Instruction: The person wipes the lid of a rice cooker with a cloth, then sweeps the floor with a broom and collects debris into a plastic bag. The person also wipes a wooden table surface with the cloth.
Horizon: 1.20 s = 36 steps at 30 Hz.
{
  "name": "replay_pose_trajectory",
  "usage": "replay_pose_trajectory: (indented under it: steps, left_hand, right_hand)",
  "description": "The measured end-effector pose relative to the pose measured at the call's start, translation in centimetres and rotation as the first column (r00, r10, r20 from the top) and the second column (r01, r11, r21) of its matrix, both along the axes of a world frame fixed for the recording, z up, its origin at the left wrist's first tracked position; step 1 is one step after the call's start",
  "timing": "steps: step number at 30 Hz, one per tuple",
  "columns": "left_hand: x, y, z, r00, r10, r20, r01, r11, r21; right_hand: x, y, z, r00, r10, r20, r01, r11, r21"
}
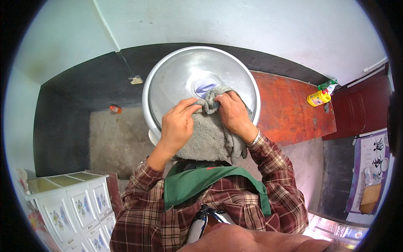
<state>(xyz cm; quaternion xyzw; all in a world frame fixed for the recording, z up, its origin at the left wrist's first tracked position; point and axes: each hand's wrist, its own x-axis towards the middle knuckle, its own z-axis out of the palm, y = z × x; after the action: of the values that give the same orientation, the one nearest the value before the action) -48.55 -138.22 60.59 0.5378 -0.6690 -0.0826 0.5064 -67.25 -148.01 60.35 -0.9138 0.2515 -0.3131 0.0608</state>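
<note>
A large round metal pot stands before me under its domed lid, with a pale purple knob handle at the centre. A worn grey-green towel drapes over the near part of the lid and hangs down the pot's front. My left hand pinches the towel's upper edge between thumb and fingers, just left of the handle. On the right, my right hand grips a bunched fold of the same cloth. The folds partly cover the handle's near side.
A reddish-brown wooden board lies right of the pot, bearing a yellow plastic jug and a green bottle. An orange bottle is on the concrete floor at left. A white floral cabinet stands lower left. A wall socket is behind.
</note>
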Motion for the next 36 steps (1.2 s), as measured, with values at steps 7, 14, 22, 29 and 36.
replay_pose_trajectory:
  steps: [7, 14, 22, 29, 36]
  left_hand:
    - [-0.1, 0.9, -1.0, 0.999, -0.03, -0.013, 0.03, 0.999, 0.018]
    - [0.0, 0.6, -1.2, 0.998, -0.05, -0.037, 0.051, 0.999, 0.018]
    - [-0.9, 0.3, -2.8, 0.948, -0.119, -0.294, 0.162, 0.979, 0.125]
    - [-0.3, 1.4, -3.2, 0.922, -0.183, -0.342, 0.231, 0.967, 0.105]
    - [-0.1, 2.1, -2.6, 0.899, -0.048, -0.436, 0.15, 0.968, 0.202]
  right_hand:
    - [1.3, 0.1, 0.3, 0.955, -0.059, -0.291, 0.043, 0.997, -0.064]
    - [2.9, 0.7, 0.2, 0.921, -0.126, -0.37, 0.094, 0.99, -0.104]
    - [1.4, -1.5, -0.1, 0.983, 0.095, -0.16, -0.059, 0.975, 0.214]
    - [-1.7, 0.1, -0.3, 0.983, 0.177, -0.04, -0.149, 0.913, 0.38]
    - [0.3, -0.1, -0.7, 0.949, -0.203, -0.24, 0.227, 0.971, 0.075]
